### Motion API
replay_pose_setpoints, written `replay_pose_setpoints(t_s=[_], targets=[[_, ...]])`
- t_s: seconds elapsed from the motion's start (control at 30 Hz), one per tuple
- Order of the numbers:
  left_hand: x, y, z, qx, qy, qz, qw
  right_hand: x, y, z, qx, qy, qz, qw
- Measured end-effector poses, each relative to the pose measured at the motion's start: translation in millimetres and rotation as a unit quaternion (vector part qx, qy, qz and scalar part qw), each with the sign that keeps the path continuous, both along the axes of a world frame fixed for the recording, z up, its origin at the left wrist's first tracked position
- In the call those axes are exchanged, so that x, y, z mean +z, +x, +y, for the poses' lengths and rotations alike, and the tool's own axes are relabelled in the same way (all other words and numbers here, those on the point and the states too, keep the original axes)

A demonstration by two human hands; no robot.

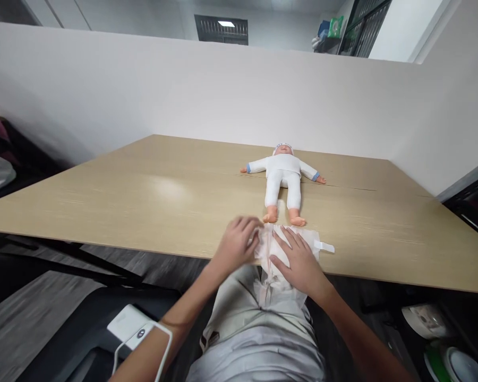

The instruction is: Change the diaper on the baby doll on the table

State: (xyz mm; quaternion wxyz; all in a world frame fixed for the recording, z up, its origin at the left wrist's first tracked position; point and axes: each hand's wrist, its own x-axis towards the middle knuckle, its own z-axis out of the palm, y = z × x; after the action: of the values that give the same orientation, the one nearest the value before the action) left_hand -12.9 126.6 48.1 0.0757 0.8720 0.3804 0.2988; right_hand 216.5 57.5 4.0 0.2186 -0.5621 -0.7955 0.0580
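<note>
An unfolded white diaper [279, 286] lies over the table's near edge, its lower end hanging onto my lap. One white fastening tab [325, 247] sticks out from its right side. My right hand [298, 260] rests flat on the diaper with fingers spread. At the left side of the diaper, my left hand [239, 241] has its fingers curled together on the edge; the fingertips are partly hidden. Just beyond the diaper a baby doll [283, 172] in white clothes and cap lies on its back, arms stretched out and bare feet toward me.
The wooden table [191, 201] meets a white wall [223, 95] at the back. To my left, a white power bank [129, 324] with a cable sits on a black chair [83, 323]. White containers [426, 320] stand low at the right.
</note>
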Motion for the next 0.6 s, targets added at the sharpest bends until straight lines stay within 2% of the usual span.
replay_pose_setpoints(t_s=[0.07, 0.1, 0.13, 0.2, 0.33, 0.47, 0.6], targets=[[8.2, 13.7, 51.3, 0.044, 0.043, 0.054, 0.997, 3.9, 3.7, 1.3, 0.011, -0.003, -0.002, 1.0], [10.3, 21.7, 74.0, 0.046, 0.055, 0.09, 0.993, 5.5, 5.9, 2.3, 0.017, -0.004, -0.001, 1.0], [11.1, 29.9, 93.5, 0.026, 0.067, 0.13, 0.989, 6.6, 8.1, 3.5, 0.024, -0.005, 0.001, 1.0], [10.0, 45.5, 121.3, -0.053, 0.087, 0.21, 0.972, 7.1, 11.8, 5.6, 0.031, -0.01, 0.003, 0.999], [4.3, 68.0, 142.3, -0.197, 0.141, 0.28, 0.929, 3.9, 14.5, 6.9, 0.034, -0.022, 0.002, 0.999], [6.5, 80.9, 152.2, -0.304, 0.181, 0.244, 0.903, 2.6, 14.6, 6.7, 0.045, -0.029, 0.004, 0.999], [13.4, 90.5, 162.5, -0.374, 0.155, 0.184, 0.896, 1.0, 17.9, 9.8, 0.058, -0.03, -0.003, 0.998]])
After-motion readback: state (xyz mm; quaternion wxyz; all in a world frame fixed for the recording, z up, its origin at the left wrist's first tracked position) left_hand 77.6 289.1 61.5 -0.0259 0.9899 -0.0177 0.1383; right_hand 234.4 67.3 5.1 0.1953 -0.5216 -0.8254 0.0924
